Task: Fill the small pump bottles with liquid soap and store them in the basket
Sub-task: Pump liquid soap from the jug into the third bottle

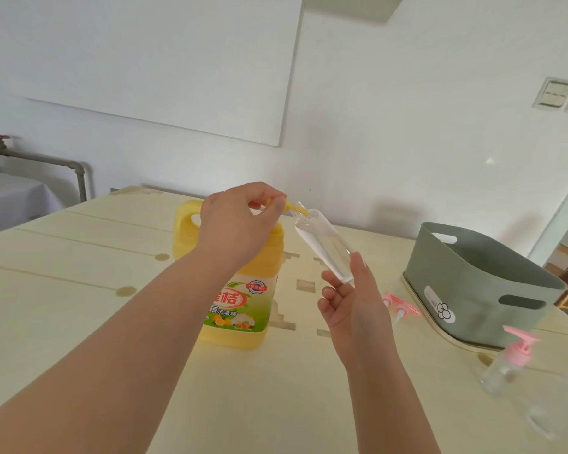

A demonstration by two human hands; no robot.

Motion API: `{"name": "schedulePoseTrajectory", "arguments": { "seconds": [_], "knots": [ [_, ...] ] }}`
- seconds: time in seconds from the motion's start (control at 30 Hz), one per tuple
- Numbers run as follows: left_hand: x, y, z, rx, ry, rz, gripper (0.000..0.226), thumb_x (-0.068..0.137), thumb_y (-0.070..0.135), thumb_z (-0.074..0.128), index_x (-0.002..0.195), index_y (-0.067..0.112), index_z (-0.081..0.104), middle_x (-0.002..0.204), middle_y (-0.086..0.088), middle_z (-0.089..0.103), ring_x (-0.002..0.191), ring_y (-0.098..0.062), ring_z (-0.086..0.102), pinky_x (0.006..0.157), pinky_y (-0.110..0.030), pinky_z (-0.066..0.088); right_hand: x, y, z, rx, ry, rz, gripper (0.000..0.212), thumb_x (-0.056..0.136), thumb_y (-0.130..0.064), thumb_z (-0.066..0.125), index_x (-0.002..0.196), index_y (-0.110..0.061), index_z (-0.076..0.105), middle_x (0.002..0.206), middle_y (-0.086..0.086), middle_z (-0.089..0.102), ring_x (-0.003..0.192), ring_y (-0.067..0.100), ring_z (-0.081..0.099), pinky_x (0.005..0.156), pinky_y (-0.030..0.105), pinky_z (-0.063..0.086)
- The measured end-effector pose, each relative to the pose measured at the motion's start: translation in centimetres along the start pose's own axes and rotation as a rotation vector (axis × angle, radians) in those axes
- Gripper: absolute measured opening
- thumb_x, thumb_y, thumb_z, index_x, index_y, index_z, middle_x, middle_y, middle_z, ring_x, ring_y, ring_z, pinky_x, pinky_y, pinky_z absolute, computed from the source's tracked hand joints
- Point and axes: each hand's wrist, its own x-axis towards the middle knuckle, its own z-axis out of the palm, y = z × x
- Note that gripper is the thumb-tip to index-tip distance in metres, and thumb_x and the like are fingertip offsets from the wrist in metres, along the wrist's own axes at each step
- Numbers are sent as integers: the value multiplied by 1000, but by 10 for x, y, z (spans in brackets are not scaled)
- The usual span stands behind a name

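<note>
Clear bottle (pixel 326 245) tilted, mouth at yellow spout (pixel 296 209).

You can read the green label (pixel 235 309) on your yellow detergent jug (pixel 230 335): 金桔 in big white characters on a red oval, 洗洁精 in dark characters just below. Its small red badge (pixel 256 286) and the white sticker (pixel 438 304) on the grey-green basket (pixel 479 283) are illegible.

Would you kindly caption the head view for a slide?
Left hand grips the pump spout of the yellow jug while the right hand holds a tilted clear bottle to it.

Blurred pump bottles (pixel 502 371), one edge-cropped
</note>
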Motion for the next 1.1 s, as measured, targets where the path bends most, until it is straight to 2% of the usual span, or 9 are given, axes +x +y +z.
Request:
{"name": "schedulePoseTrajectory", "arguments": {
  "seconds": [0.1,0.23,0.33,0.43,0.47,0.6,0.67,0.9,1.1],
  "knots": [
    [0,-3,3,-5,6,11,12,90,35,57,85,36,68,79,21,62,79,8,53,108,-43,31,1,1,-1,-32,-3,-11,22,94,-39,55,108,-23,60,65,0,65,51,10,49,52,20,45],
    [0,-4,5,134,1,34,14,90,33,56,78,37,61,77,23,59,80,7,51,113,-27,6,2,5,-1,-42,26,7,20,93,-39,56,106,-25,60,64,0,65,52,10,49,54,22,44],
    [-1,-3,5,186,-8,51,15,91,34,53,78,39,57,75,27,54,84,6,50,110,-23,5,3,6,0,-40,38,13,18,93,-39,57,104,-25,60,64,1,65,52,10,49,54,22,44],
    [-5,-2,3,155,-22,22,12,92,34,53,83,35,60,72,27,48,79,35,30,109,-26,13,2,6,0,-41,39,12,19,92,-40,57,104,-26,61,64,1,65,52,10,49,53,22,44],
    [-4,0,3,140,-28,-1,12,92,34,54,82,34,61,72,26,49,76,37,28,108,-28,17,1,5,0,-41,40,13,19,93,-40,57,104,-26,61,64,1,65,51,10,49,53,22,44],
    [5,7,1,44,-51,-105,17,88,38,57,72,37,63,75,19,62,77,10,51,102,-38,37,-1,1,2,-35,39,13,24,92,-40,57,109,-24,60,65,1,65,51,10,50,52,22,44],
    [8,9,0,11,-43,-124,17,88,39,57,72,37,63,75,20,63,78,6,54,99,-39,40,1,-1,3,-41,33,1,25,93,-40,56,111,-23,60,65,1,65,51,10,51,51,21,45],
    [3,7,5,74,33,-46,16,89,35,55,73,39,60,78,22,60,76,10,50,103,-37,35,3,1,2,-27,32,-11,24,92,-38,57,107,-20,61,66,3,65,51,10,50,49,20,46],
    [-5,0,14,192,106,47,13,89,31,54,78,34,61,78,17,60,82,-3,50,93,-14,12,8,10,-2,-8,55,12,30,93,-38,56,114,-18,58,63,2,64,48,10,49,46,19,45]
  ]
}}
